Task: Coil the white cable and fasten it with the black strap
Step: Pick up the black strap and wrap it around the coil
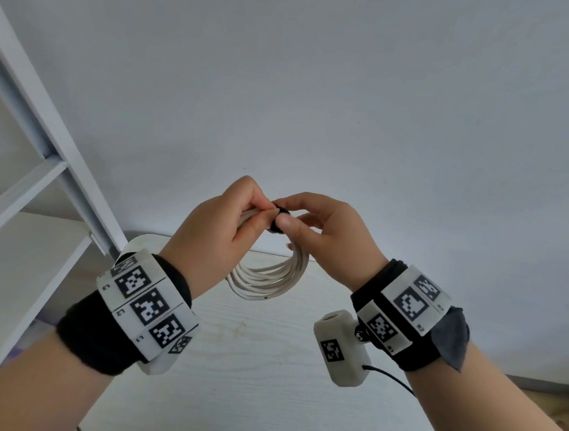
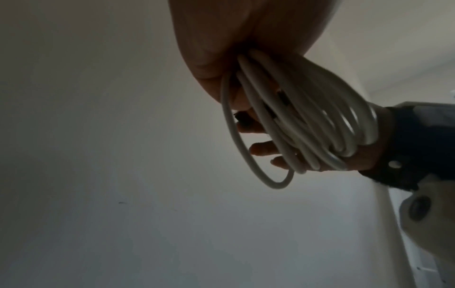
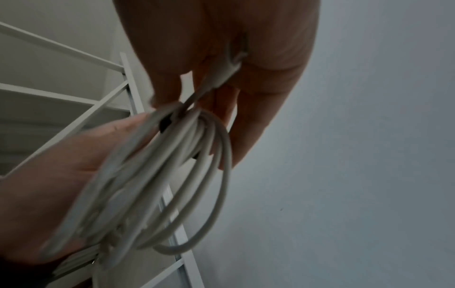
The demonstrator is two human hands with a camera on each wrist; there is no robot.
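The white cable point(image 1: 271, 276) is wound into a coil of several loops and hangs in the air above the table. My left hand point(image 1: 228, 217) grips the top of the bundle, fingers curled round the strands. My right hand point(image 1: 313, 224) pinches the black strap point(image 1: 277, 226) where it wraps the bundle, thumb pressed on it. From the left wrist view the coil point(image 2: 307, 120) hangs below the palm, with a bit of black strap point(image 2: 242, 117) showing. In the right wrist view the loops point(image 3: 172, 175) are blurred, and a dark patch of strap point(image 3: 163, 123) shows among them.
A pale wood-grain table point(image 1: 245, 366) lies below the hands. A white shelf frame point(image 1: 41, 146) stands at the left against a plain white wall. A thin black wire point(image 1: 389, 375) trails from the right wrist camera.
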